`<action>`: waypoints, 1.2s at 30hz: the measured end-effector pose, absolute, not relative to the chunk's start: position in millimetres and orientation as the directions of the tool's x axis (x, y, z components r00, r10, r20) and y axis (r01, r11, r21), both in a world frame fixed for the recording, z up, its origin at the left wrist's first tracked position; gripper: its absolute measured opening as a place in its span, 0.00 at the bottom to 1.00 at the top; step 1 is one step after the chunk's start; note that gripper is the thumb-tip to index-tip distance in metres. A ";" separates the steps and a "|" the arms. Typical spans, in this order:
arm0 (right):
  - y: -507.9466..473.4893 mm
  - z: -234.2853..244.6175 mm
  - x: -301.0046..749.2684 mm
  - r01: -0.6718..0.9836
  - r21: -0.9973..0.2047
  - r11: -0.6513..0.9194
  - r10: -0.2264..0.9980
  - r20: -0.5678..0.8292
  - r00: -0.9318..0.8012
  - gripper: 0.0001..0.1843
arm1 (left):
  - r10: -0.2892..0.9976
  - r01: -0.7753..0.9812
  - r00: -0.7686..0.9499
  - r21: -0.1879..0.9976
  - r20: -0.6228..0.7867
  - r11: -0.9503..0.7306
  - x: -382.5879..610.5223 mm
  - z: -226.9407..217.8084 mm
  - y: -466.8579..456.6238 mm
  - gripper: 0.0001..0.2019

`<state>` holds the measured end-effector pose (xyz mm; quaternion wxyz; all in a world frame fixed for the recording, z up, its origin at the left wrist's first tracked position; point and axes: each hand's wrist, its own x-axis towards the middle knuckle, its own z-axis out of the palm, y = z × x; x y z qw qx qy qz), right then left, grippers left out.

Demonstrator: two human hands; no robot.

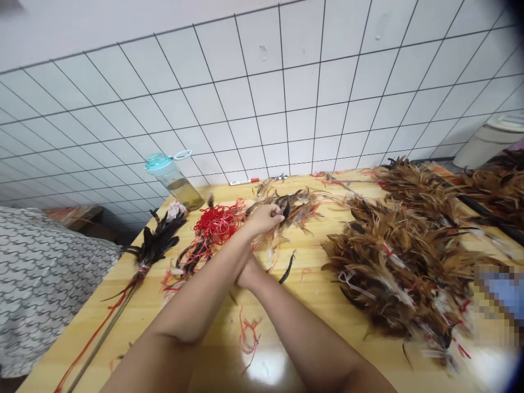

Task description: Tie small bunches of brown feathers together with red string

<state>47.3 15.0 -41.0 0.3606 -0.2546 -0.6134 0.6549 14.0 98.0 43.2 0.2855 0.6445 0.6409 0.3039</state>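
Note:
My left hand [267,217] is over the pile of loose feathers [301,204] at the back middle of the table. Its fingers are curled closed beside a dark feather, and what they pinch is too small to make out. My forearms cross, the left one on top. Only the wrist end of my right hand [248,270] shows; its fingers are hidden behind my left forearm. Just left of that forearm lies a tangle of red string [219,221]. A single black feather [288,267] rests to the right of my right wrist.
Large brown feather bundles [397,262] cover the right side. At left lies a stick with black feathers [158,243] and red string. A bottle [178,185] with a turquoise lid and a red-capped marker [244,182] are near the tiled wall. Red string scraps [249,335] lie in front.

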 end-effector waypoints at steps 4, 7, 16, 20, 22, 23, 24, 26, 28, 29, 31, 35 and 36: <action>18.1 -29.6 49.5 -0.129 -0.972 0.194 0.735 0.231 -0.637 0.08 | 0.992 0.407 -0.112 0.914 0.061 -0.010 -3.5 39.1 82.9 0.09; 27.1 -29.9 50.3 0.037 -0.971 0.235 0.809 0.175 -0.561 0.06 | 0.970 0.256 -0.217 0.965 0.109 -0.051 -9.9 41.3 69.6 0.08; 45.4 -30.3 90.6 -0.143 -0.989 -0.032 0.964 0.008 -0.265 0.16 | 0.884 -0.014 -0.447 0.987 0.139 -0.162 -23.6 51.5 30.9 0.09; 43.5 -19.4 127.0 -0.060 -0.998 0.020 0.957 0.036 -0.289 0.17 | 0.922 -0.082 -0.370 0.985 0.114 -0.154 -24.6 37.2 21.5 0.13; 45.2 -15.4 137.1 -0.032 -0.997 0.065 0.950 0.072 -0.303 0.19 | 0.954 -0.109 -0.287 0.986 0.087 -0.123 -21.7 30.0 18.5 0.14; 46.8 -14.5 139.6 -0.013 -0.996 0.083 0.947 0.083 -0.312 0.20 | 0.967 -0.126 -0.242 0.986 0.074 -0.107 -19.8 27.0 17.4 0.15; 48.8 -14.4 140.8 0.005 -0.995 0.097 0.942 0.090 -0.323 0.21 | 0.979 -0.152 -0.196 0.984 0.065 -0.095 -17.7 24.1 16.4 0.16; 52.8 -16.4 140.1 0.029 -0.992 0.122 0.921 0.102 -0.375 0.20 | 0.993 -0.219 -0.108 0.973 0.052 -0.075 -13.9 18.5 15.5 0.17; 56.1 -20.0 137.4 0.048 -0.987 0.156 0.894 0.120 -0.432 0.17 | 0.997 -0.271 -0.052 0.961 0.048 -0.061 -11.6 12.0 16.2 0.18; 57.5 -21.9 136.0 0.060 -0.983 0.174 0.885 0.130 -0.447 0.16 | 0.998 -0.287 -0.045 0.956 0.046 -0.057 -11.3 8.5 17.3 0.18; 60.2 -25.2 134.1 0.090 -0.976 0.198 0.890 0.141 -0.434 0.16 | 0.998 -0.311 -0.053 0.949 0.033 -0.048 -12.0 0.9 20.9 0.20; 67.3 -29.3 135.7 0.108 -0.981 0.160 0.939 0.118 -0.322 0.17 | 0.996 -0.383 -0.087 0.923 0.008 -0.040 -15.4 -12.5 31.9 0.21; 69.4 -30.1 136.6 0.105 -0.985 0.140 0.954 0.105 -0.282 0.18 | 0.993 -0.399 -0.116 0.916 0.003 -0.049 -15.9 -15.1 34.9 0.22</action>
